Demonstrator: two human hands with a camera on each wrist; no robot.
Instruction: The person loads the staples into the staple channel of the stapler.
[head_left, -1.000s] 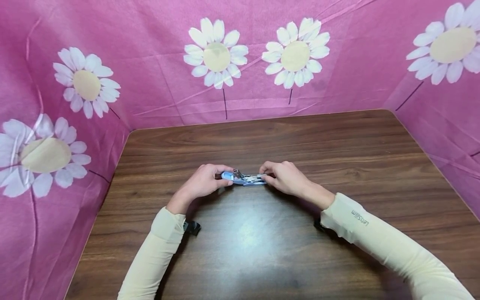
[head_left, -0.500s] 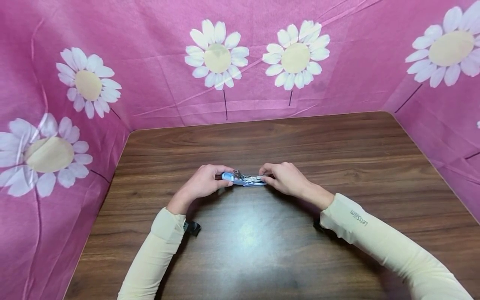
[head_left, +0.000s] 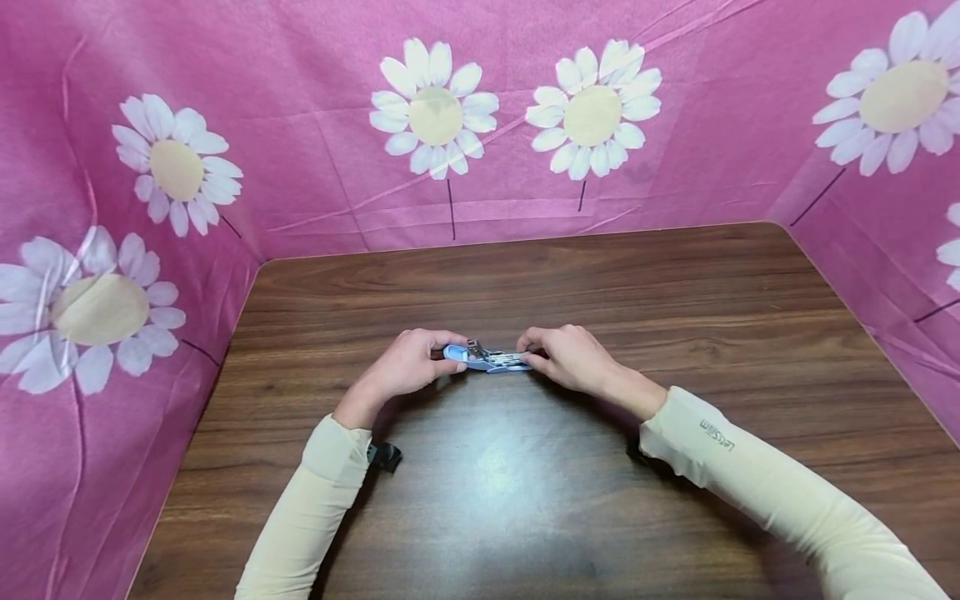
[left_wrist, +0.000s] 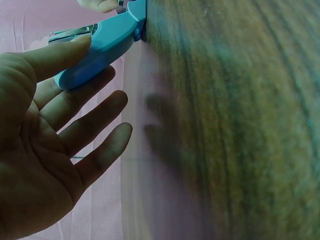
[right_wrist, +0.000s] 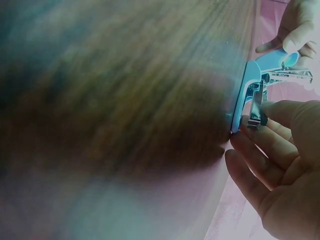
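A light blue stapler [head_left: 480, 362] lies opened out on the table between the hands, its metal inner parts exposed. At its left end, my left hand [head_left: 403, 362] pinches the blue top cover [left_wrist: 107, 42] between thumb and fingers, the other fingers spread loosely. My right hand [head_left: 573, 358] grips the opposite end. In the right wrist view, its thumb is against the metal staple channel [right_wrist: 257, 105], with fingers behind, beside the blue base [right_wrist: 241, 97]. Whether any staples sit in the channel cannot be made out.
A dark wood-grain table [head_left: 495, 283] lies under the hands. Pink cloth [head_left: 300, 100] printed with white daisies hangs along its back and sides. Each wrist carries a black camera strap, the left one [head_left: 385, 456] showing below the sleeve.
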